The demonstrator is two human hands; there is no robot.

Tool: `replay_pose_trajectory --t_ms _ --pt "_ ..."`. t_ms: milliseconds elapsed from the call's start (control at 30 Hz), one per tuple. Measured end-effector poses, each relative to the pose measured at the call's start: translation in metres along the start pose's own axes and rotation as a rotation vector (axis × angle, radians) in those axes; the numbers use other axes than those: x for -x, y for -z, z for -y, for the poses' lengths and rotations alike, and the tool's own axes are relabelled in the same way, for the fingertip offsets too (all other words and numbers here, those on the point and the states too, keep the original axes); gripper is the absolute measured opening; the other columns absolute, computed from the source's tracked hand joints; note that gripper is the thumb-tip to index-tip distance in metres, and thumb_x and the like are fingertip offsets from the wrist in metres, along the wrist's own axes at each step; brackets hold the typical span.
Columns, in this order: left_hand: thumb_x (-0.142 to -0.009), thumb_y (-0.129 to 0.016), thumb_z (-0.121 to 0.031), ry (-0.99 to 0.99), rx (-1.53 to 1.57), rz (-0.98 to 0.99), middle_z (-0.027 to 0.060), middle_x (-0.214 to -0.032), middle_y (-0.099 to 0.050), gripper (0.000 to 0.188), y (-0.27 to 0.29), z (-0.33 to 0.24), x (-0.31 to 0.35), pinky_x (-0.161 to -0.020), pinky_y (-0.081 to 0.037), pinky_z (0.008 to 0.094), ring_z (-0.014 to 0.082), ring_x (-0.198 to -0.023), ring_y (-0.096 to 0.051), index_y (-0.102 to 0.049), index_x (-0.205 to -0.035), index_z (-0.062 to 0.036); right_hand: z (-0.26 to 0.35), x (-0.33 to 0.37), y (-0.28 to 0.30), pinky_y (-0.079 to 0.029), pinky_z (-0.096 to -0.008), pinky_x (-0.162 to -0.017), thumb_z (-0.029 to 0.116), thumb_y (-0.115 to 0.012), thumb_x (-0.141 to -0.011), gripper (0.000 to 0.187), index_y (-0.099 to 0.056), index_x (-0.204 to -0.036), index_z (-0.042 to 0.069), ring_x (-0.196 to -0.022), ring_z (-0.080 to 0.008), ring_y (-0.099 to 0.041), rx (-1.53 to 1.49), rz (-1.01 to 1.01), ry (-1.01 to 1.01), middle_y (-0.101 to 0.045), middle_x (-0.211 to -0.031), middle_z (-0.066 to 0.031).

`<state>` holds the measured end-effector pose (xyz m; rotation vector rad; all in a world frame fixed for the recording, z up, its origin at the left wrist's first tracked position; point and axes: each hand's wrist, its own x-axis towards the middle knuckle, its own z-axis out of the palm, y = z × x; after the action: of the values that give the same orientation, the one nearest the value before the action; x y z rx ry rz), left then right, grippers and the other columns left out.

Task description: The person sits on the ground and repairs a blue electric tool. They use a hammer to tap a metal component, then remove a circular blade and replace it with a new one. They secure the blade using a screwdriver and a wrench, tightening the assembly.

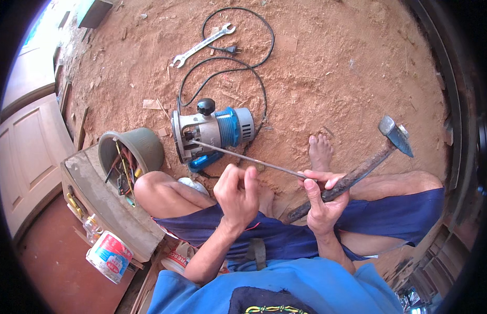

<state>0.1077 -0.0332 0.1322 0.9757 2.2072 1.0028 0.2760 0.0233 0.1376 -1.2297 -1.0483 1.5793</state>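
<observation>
My right hand (327, 201) is closed round the dark handle of a hammer (364, 170), its metal head up and to the right. Thumb and fingers of the same hand also pinch one end of a thin metal rod (248, 158). The rod slants up left, and its far end appears to reach the base of a blue and silver router (214, 131) lying on its side. My left hand (237, 196) is closed just below the rod, thumb raised; whether anything is inside its curled fingers is hidden.
A double-ended wrench (203, 45) lies beyond the router, beside its looped black cord (267, 86). To the left, a grey bucket (141, 141) holds several tools. A white, red and blue tub (110, 256) stands lower left. Wood shavings cover the ground (332, 63); a panelled door (36, 157) is far left.
</observation>
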Motion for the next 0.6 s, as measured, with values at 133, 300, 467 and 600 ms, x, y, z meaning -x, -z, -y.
replay_pose_trajectory --t_ms 133,300,467,600 --pt "-0.09 -0.074 -0.025 -0.627 -0.311 0.009 0.0036 -0.079 -0.057 0.024 -0.002 0.007 -0.016 -0.064 -0.043 0.0371 0.0213 -0.07 -0.056 -0.067 -0.104 -0.007 -0.009 0.004 -0.001 -0.063 -0.0338 -0.082 -0.008 -0.07 -0.091 0.037 -0.038 -0.101 0.006 -0.093 -0.0266 -0.074 0.02 0.033 -0.032 -0.071 -0.103 -0.0247" --pt "-0.082 -0.074 -0.023 -0.742 -0.301 0.472 0.003 -0.072 -0.049 0.031 0.004 0.025 -0.049 -0.062 -0.041 0.037 0.0233 -0.066 -0.054 -0.068 -0.107 -0.007 -0.02 0.003 0.001 -0.064 -0.0376 -0.088 -0.007 -0.073 -0.09 0.037 -0.04 -0.101 0.006 -0.102 -0.0302 -0.072 -0.155 0.029 -0.115 -0.068 -0.113 -0.0258" --pt "-0.085 -0.073 -0.021 -0.696 -0.322 0.356 0.0058 -0.073 -0.049 0.021 -0.01 0.047 -0.076 -0.062 -0.04 0.0389 0.0246 -0.067 -0.053 -0.066 -0.098 -0.0062 -0.027 0.001 0.009 -0.063 -0.0378 -0.092 -0.006 -0.075 -0.089 0.038 -0.043 -0.106 0.007 -0.12 -0.0323 -0.064 -0.141 -0.012 -0.207 -0.057 -0.132 -0.027" --pt "-0.088 -0.073 -0.018 -0.634 -0.307 0.232 0.0065 -0.074 -0.048 0.017 -0.027 0.07 -0.09 -0.064 -0.041 0.0405 0.0267 -0.071 -0.053 -0.065 -0.098 -0.0069 -0.031 0.002 0.014 -0.063 -0.0364 -0.092 -0.005 -0.075 -0.089 0.039 -0.043 -0.107 0.007 -0.119 -0.0321 -0.065 -0.156 -0.001 -0.253 -0.057 -0.131 -0.0253"
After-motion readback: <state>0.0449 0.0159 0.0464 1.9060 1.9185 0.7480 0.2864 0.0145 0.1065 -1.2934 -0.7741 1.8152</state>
